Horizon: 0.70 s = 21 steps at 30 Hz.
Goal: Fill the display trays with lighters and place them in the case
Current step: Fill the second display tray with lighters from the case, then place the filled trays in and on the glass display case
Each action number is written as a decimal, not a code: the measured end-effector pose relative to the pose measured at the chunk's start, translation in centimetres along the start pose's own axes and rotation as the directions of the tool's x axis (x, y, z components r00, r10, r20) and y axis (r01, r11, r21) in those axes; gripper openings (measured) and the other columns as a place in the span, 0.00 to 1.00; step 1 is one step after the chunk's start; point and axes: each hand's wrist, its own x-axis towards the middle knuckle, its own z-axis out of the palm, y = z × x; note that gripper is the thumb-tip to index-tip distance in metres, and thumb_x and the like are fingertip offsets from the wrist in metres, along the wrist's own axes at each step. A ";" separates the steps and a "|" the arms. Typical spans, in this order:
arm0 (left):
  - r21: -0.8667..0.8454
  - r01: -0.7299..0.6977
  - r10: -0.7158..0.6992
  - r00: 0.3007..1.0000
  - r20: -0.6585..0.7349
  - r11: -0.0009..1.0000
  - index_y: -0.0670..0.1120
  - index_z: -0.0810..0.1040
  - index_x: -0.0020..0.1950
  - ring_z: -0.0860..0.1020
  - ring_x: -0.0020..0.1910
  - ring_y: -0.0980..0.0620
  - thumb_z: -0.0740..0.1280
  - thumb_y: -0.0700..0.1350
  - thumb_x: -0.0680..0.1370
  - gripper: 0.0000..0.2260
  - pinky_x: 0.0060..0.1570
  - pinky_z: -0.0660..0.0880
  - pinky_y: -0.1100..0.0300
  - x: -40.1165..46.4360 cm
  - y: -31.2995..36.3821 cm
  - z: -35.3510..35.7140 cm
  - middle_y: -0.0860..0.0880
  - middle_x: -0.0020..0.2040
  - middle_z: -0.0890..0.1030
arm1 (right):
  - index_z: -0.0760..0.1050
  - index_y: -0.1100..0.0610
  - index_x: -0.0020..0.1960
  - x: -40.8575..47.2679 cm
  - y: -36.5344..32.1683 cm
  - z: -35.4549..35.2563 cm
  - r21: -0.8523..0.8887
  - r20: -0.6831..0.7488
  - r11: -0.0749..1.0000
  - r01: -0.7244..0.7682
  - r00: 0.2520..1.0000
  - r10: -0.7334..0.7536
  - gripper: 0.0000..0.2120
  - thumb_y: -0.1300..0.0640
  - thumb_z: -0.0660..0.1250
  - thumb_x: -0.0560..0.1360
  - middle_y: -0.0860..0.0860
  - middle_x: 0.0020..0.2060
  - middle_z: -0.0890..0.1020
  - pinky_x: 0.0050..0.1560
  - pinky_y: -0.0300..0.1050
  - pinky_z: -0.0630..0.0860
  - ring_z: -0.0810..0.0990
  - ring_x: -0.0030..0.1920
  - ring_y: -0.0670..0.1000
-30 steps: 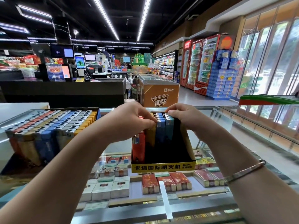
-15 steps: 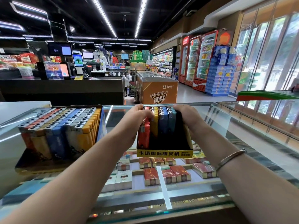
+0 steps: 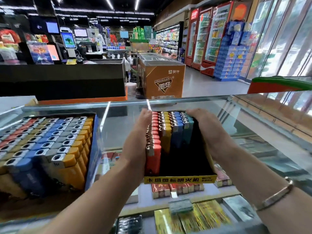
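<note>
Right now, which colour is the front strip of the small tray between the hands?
Yellow with black characters on the front strip, seen in the head view.

A single head-worn camera looked forward and slightly down from behind the glass counter [image 3: 185, 105], close above it, with both forearms reaching in from the bottom edge. Beyond it, the wide lens faced down the shop aisle [image 3: 199, 81].
</note>
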 end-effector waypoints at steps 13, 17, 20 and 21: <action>0.134 -0.019 0.039 0.988 -0.153 0.991 0.55 0.76 0.55 0.82 0.41 0.49 0.64 0.49 0.69 0.14 0.39 0.79 0.56 0.0 0.8 1.5 0.49 0.43 0.83 | 0.78 0.59 0.47 -0.7 0.4 -0.2 0.001 -0.128 0.999 -0.037 0.991 0.037 0.12 0.49 0.66 0.75 0.47 0.33 0.83 0.27 0.30 0.72 0.81 0.32 0.42; 0.200 -0.015 0.051 0.983 -0.174 0.980 0.54 0.80 0.45 0.80 0.39 0.50 0.62 0.49 0.72 0.07 0.38 0.78 0.56 0.2 0.5 3.3 0.49 0.40 0.82 | 0.76 0.56 0.55 -2.2 0.6 -2.1 -0.108 -0.153 0.992 -0.069 0.987 0.052 0.10 0.53 0.61 0.78 0.47 0.43 0.81 0.33 0.29 0.73 0.80 0.44 0.44; 0.222 0.027 0.009 0.987 -0.158 0.975 0.49 0.75 0.48 0.78 0.33 0.54 0.59 0.44 0.78 0.06 0.32 0.76 0.61 0.9 -0.3 5.6 0.51 0.35 0.80 | 0.71 0.51 0.64 -3.5 0.8 -4.9 -0.262 -0.089 0.963 -0.057 0.995 0.034 0.16 0.61 0.58 0.78 0.46 0.54 0.79 0.49 0.34 0.75 0.77 0.55 0.45; 0.234 0.040 -0.009 0.991 -0.130 0.971 0.48 0.74 0.49 0.77 0.30 0.56 0.57 0.43 0.79 0.06 0.29 0.74 0.65 1.3 -0.9 6.4 0.53 0.33 0.79 | 0.70 0.50 0.66 -3.9 0.6 -6.1 -0.324 -0.092 0.945 -0.046 0.996 0.016 0.20 0.64 0.57 0.77 0.46 0.56 0.79 0.51 0.33 0.73 0.76 0.57 0.44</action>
